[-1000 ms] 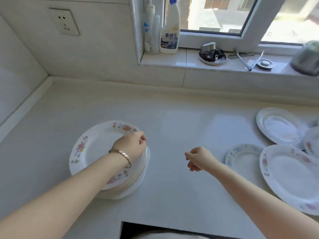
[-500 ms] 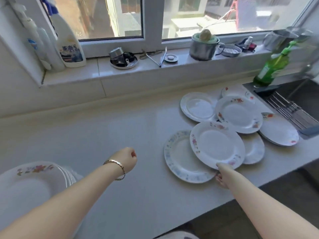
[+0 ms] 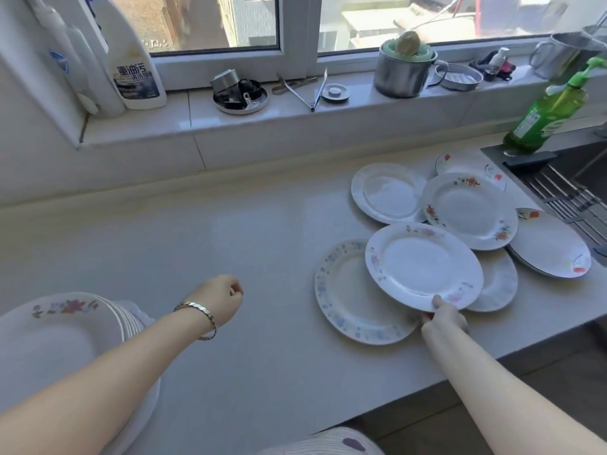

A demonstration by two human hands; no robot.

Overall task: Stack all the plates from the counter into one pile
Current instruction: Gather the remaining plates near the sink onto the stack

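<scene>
Right hand point(image 3: 441, 320): now closed on the near rim of the pink-flowered plate point(image 3: 423, 266), thumb on top, other fingers hidden beneath; half a second ago it was only reaching that rim; the near edge looks slightly raised, so the pick-up seems begun.
Left hand point(image 3: 221, 298): loosely curled over bare counter point(image 3: 230, 231), holding nothing; off the pile it rested on a second ago.
Pile point(image 3: 62, 336): far left, several plates deep, floral plate on top; partly behind the left forearm.
Loose plates, right end of counter beside the sink: blue-speckled plate point(image 3: 348, 297) under the held one; pale plate point(image 3: 387, 193) behind; orange-flowered plate point(image 3: 469, 211); red-marked plate point(image 3: 551, 246); two more partly covered.
Judgement: pile well apart from the loose group; several carries remain; overlapping rims may drag as the held plate lifts.
</scene>
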